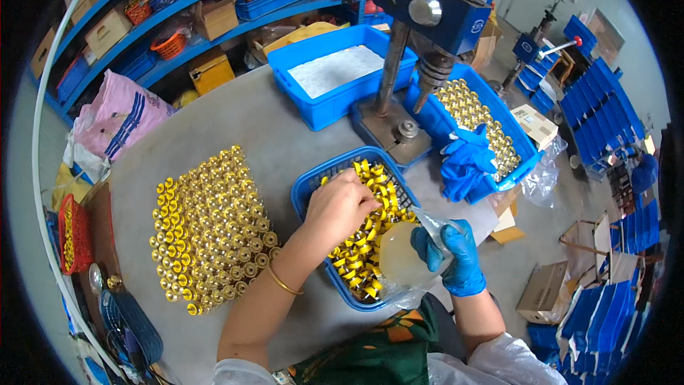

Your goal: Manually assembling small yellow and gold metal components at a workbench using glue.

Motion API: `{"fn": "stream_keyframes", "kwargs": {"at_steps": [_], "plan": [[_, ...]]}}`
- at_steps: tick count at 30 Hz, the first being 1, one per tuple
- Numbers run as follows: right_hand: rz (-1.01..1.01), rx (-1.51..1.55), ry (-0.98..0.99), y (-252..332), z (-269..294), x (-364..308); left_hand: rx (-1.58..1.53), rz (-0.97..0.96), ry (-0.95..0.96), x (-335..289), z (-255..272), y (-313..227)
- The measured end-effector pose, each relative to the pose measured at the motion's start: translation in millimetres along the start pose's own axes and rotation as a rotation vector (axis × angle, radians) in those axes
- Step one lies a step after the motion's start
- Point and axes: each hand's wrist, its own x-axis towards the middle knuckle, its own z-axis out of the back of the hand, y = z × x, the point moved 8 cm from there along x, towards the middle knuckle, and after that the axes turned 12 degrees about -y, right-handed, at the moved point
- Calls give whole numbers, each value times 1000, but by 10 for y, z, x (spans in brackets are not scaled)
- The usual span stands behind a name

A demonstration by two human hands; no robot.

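While the bare left grip (342, 203) is positioned over the blue basket (302, 203), its fingers curl above the yellow parts (360, 246) directly beneath; whether they pinch one cannot be told. The gloved right grip (456, 257) is pressed together on a clear plastic bag (402, 255) — the bag's bulk is left of this grip. Left of the left grip, gold-coloured pieces (221, 235) stand closely grouped on the worktop (274, 150). Beyond both grips stands a blue press (442, 18).

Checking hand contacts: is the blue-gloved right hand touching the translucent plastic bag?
Touching: the head view shows the blue-gloved right hand gripping the translucent plastic bag between its fingers.
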Motion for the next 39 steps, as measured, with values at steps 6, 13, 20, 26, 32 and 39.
{"fn": "stream_keyframes", "kwargs": {"at_steps": [6, 13, 20, 26, 32, 39], "plan": [[-27, 36, 12, -8, -17, 43, 20, -33, 85, -35, -64, -85], [-32, 29, 51, -28, -27, 40, 26, -77, 62, -61, -66, -109], [-69, 52, 78, -93, 7, 31, 117, -253, -16, -83, 26, -348], [-62, 68, 164, -93, -52, 30, 99, -319, 19, -94, -46, -295], [-57, 71, 164, -97, -36, 35, 203, -465, -18, -70, -37, -430], [-78, 53, 150, -66, -31, 14, 37, -501, 12, -31, -26, -518]]}}
